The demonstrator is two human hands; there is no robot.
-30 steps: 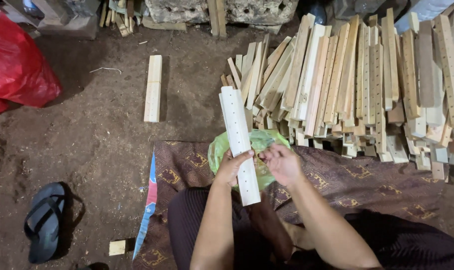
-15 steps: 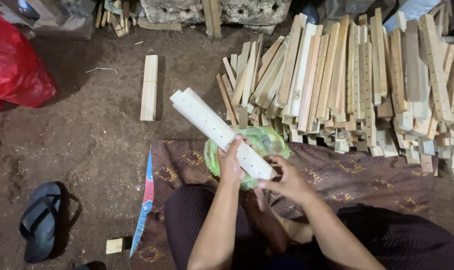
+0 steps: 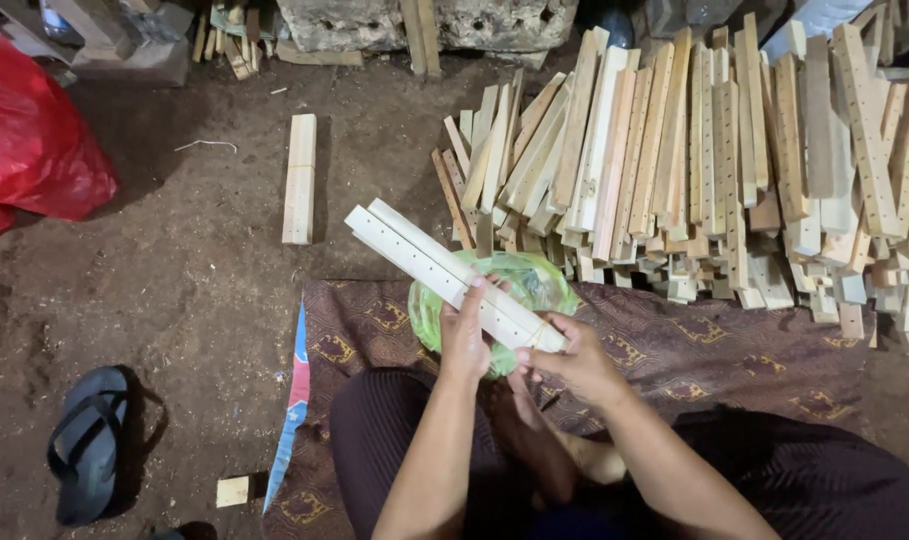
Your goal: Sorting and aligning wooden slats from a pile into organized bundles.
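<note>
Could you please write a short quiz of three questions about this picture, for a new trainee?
1. True or false: both hands hold the bundle of pale wooden slats.
2. What lies directly under the bundle, on the patterned cloth?
A. a red bag
B. a green plastic bag
C. a sandal
3. Fill in: the single wooden block lies on the dirt floor to the ____ of the big pile of slats.

Key:
1. True: the left hand lies over the middle of the bundle and the right hand grips its near end.
2. B, the green plastic bag.
3. left
</note>
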